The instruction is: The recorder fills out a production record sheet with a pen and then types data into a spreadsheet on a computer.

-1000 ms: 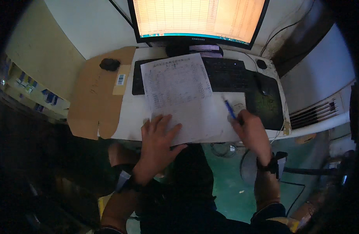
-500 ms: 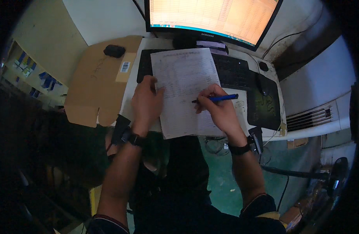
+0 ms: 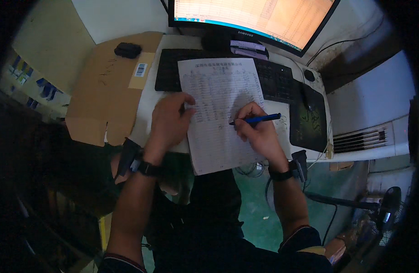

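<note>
A sheet of paper printed as a ruled table, with handwriting in its upper rows, lies over the keyboard and the front of the desk. Its lower edge hangs past the desk edge. My right hand is closed around a blue pen, its tip on or just above the middle of the sheet. At the sheet's left edge rests my left hand, fingers curved and thumb apart from the index finger, with nothing seen between them. Its other fingers are partly hidden. Both wrists wear dark straps.
Behind the paper is a black keyboard, below a lit monitor. A mouse sits on a dark pad at right. Flattened cardboard with a small black object lies left. Cables run at right.
The sheet sits slightly nearer me and its lower edge overhangs more. My right hand and pen have shifted a little right and down on it. The view has also moved slightly.
</note>
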